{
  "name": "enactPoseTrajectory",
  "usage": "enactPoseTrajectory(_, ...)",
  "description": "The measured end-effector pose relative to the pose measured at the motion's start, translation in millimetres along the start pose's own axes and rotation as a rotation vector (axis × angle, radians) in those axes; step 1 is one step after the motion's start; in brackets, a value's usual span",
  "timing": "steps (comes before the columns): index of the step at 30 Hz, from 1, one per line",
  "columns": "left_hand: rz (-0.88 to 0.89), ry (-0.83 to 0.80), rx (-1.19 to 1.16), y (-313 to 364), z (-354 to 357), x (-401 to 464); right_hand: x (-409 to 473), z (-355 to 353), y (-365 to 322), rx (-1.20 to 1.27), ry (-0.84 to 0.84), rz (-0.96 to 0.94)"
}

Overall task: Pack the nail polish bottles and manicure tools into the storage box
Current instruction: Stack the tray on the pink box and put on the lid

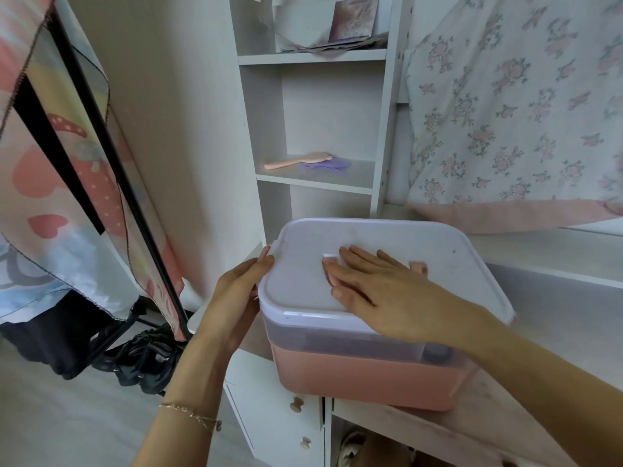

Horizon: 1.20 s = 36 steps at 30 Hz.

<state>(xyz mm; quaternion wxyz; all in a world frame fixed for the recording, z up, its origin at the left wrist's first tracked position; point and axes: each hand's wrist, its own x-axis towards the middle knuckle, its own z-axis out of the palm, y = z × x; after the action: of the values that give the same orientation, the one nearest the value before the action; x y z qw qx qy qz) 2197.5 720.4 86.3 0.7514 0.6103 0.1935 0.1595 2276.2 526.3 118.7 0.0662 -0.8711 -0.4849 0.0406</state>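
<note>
The right hand [377, 291] lies flat on the lid [421, 251] of the storage box [364, 375], its fingers [357, 256] straight and close together, pressing down near the lid's middle. The left hand [236, 298] cups the box's left end, fingers curled round the lid's corner, with the fingertips touching the rim. A thin chain bracelet [192, 414] circles the left wrist.

The lid is pale and translucent and sits closed on the box. Below it runs a clear upper band, through which dark shapes show too dimly to name, and under that a pink base. A small pink tab [419, 267] stands on the lid just beyond the right hand. No writing or brand can be read on the box.

The box rests on the white counter [553, 318], near its front left corner, above drawers with round knobs [296, 404]. Behind it rises a white shelf unit [313, 59]; a pink hairbrush [296, 160] and a purple comb [325, 165] lie together on one shelf, papers on a higher one. A flowered cloth [505, 112] hangs at right, a printed curtain [50, 180] at left, and dark shoes [145, 358] sit on the floor.
</note>
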Motion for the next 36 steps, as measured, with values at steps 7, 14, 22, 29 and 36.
enactPoseTrajectory(7,0.113,-0.044,0.140,7,7,0,2,6,2,-0.063,-0.045,0.009)
enactPoseTrajectory(14,0.151,-0.096,0.217,10,11,-3,2,7,1,-0.064,-0.029,0.001)
enactPoseTrajectory(22,0.375,0.189,0.992,21,21,-4,0,3,4,0.077,0.077,0.042)
enactPoseTrajectory(29,0.602,-0.093,1.226,21,86,-10,-22,-10,49,0.189,0.348,0.333)
enactPoseTrajectory(36,0.470,-0.397,1.428,1,136,-7,-70,2,93,0.781,0.749,0.690)
